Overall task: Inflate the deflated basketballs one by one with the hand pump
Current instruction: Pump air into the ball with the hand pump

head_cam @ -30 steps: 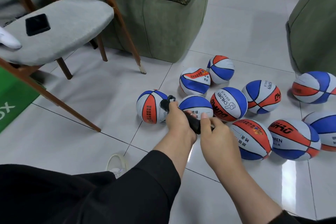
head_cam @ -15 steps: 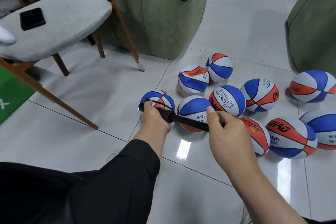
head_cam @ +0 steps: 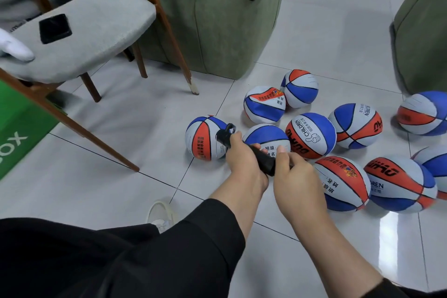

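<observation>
Several red, white and blue basketballs lie on the tiled floor. Both my hands hold a black hand pump point(head_cam: 262, 158) low over them. My left hand point(head_cam: 242, 155) grips the pump's handle end, whose black loop point(head_cam: 226, 132) sticks out in front of the leftmost ball point(head_cam: 203, 138). My right hand point(head_cam: 294, 172) grips the pump's barrel, close to the left hand, so the pump is pushed in. The barrel's far end is hidden behind my right hand, next to a ball with Chinese print point(head_cam: 263, 135). One ball behind it point(head_cam: 263, 106) looks dented and soft.
A grey padded chair point(head_cam: 92, 31) with wooden legs stands at the left, a black phone point(head_cam: 55, 28) on its seat. A green sofa point(head_cam: 217, 31) is behind the balls, another green seat point(head_cam: 423, 31) at the right. My shoe point(head_cam: 160, 213) rests on the floor. A green box point(head_cam: 17, 133) stands at far left.
My left hand pulled the pump handle out to the left half a second ago; now it has pushed back in, and both hands are close together again.
</observation>
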`<state>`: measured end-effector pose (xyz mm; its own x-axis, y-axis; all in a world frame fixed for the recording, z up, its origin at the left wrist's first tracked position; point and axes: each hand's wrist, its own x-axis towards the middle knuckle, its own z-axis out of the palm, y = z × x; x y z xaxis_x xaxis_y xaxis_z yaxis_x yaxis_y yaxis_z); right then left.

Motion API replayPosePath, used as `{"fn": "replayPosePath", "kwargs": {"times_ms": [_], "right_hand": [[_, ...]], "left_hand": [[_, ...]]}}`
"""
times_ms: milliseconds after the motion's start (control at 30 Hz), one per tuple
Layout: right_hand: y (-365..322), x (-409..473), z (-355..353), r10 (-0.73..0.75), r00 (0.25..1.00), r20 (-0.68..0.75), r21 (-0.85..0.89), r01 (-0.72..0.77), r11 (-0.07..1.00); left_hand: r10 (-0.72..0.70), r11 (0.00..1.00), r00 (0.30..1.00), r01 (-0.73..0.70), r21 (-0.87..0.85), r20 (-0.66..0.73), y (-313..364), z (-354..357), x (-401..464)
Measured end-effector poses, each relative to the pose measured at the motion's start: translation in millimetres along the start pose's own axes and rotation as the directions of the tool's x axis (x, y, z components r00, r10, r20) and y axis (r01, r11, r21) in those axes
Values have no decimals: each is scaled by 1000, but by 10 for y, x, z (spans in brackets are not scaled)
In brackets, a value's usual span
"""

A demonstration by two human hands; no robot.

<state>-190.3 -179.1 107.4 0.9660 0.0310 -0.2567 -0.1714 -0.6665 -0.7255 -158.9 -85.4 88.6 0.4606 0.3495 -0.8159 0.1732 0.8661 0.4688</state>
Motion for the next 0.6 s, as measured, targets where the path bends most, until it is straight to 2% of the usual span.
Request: {"fn": "replayPosePath", "kwargs": {"times_ms": [133, 300, 433, 600], "right_hand": [[41, 5, 87, -24, 978, 205, 54, 13, 998], [21, 137, -8, -17, 952, 307, 144, -28, 989], [-61, 201, -76, -18, 951, 307, 300, -79, 951], [-115, 216, -39, -72, 965, 251, 269, 2, 963]], "left_hand": [[8, 999, 1000, -8, 45, 5, 133, -159, 141], [49, 991, 999, -52, 124, 25, 240, -271, 309], [51, 992, 998, -56, 114, 48, 357, -289, 348], [59, 997, 998, -60, 52, 19, 564, -313, 404]]}}
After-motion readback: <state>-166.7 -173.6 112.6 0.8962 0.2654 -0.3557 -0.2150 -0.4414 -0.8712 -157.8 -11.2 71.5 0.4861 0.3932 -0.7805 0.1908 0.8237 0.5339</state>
